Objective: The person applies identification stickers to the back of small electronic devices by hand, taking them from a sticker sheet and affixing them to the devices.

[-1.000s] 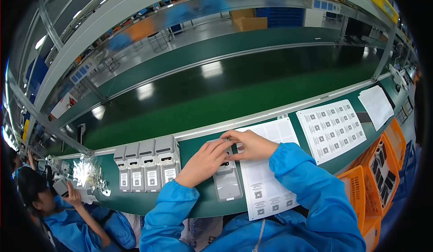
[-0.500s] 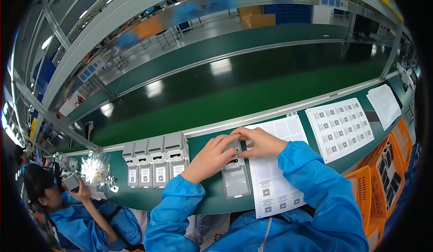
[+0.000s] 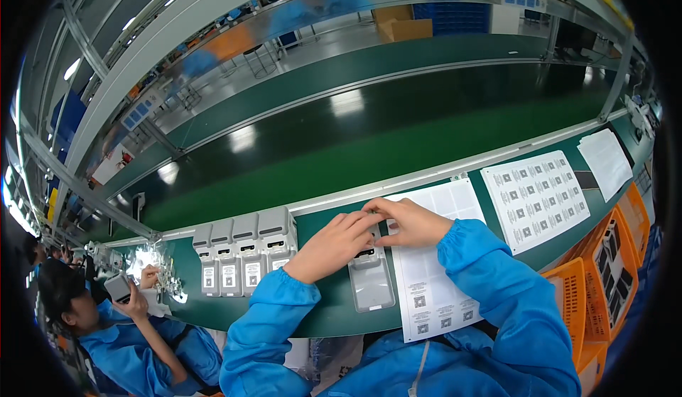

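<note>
Lying flat on the green bench top (image 3: 334, 315) right in front of the person, a grey, oblong device (image 3: 370, 283) has its near end bare and its far end covered by both hands. The left hand (image 3: 332, 244) comes in from the lower left, fingers drawn close together and bent down onto the top of the device, their tips meeting the other hand's. The right hand (image 3: 410, 223) reaches across from the right, its fingers narrowed to a pinch at the same top edge; whether something small is caught between the tips cannot be told, since the hands hide that spot. Both forearms wear bright blue sleeves with gathered cuffs. Just beside the device on the right, partly under the right wrist, lies a white sheet of small square labels (image 3: 430, 294) with many squares peeled away. To the left, apart from the hands, a row of four grey devices (image 3: 245, 255) of the same kind stands side by side. Farther right lies a fuller label sheet (image 3: 536, 198), then a plain white paper (image 3: 607, 161), and an orange crate (image 3: 604, 269) sits off the bench's right end. Beyond the bench runs a dark green conveyor belt (image 3: 398, 134). At the lower left a co-worker in blue (image 3: 135, 333) holds a small grey item.
</note>
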`<state>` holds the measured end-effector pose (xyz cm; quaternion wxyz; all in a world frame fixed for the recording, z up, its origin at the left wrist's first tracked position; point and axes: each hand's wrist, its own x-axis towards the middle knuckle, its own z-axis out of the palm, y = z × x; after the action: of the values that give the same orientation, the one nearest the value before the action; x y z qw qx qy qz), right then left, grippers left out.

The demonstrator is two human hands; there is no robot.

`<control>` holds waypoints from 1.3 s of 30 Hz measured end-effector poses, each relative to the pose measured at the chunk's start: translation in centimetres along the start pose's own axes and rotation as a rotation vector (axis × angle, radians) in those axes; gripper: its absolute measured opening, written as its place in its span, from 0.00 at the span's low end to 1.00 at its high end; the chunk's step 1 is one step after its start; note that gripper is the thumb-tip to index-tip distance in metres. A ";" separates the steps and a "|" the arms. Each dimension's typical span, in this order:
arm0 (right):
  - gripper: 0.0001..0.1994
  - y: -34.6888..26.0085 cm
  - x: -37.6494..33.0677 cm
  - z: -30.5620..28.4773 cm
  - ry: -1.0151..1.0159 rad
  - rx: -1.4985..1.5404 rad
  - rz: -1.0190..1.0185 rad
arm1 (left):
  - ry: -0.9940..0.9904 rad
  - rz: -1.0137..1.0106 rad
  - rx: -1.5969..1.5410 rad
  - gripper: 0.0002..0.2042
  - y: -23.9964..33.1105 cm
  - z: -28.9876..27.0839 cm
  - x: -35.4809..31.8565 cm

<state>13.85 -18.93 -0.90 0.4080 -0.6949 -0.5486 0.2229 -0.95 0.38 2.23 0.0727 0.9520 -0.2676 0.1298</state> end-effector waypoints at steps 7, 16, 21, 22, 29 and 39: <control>0.32 0.6 0.0 0.5 0.022 0.024 -0.055 | -0.005 0.009 -0.095 0.10 -0.1 0.1 -0.6; 0.33 0.5 -0.2 0.4 0.027 -0.003 -0.012 | 0.030 -0.026 -0.177 0.11 -0.6 0.0 -0.3; 0.32 -0.6 -0.2 -0.2 -0.036 0.010 0.067 | 0.008 0.002 -0.135 0.10 -0.6 -0.2 -0.2; 0.32 -0.8 -0.2 -0.2 -0.053 0.010 0.094 | 0.001 0.014 -0.098 0.09 -0.5 -0.2 -0.1; 0.31 -0.5 -0.3 -0.2 -0.018 0.021 0.027 | -0.044 0.072 -0.009 0.08 -0.7 -0.6 0.4; 0.31 -0.2 -0.3 0.0 -0.025 0.068 0.020 | 0.163 -0.205 -0.378 0.40 -0.6 2.8 -3.2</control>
<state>13.65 -19.22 -0.79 0.4225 -0.6831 -0.5389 0.2541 -2.69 1.88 -1.39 0.2839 0.9301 -0.1821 0.1457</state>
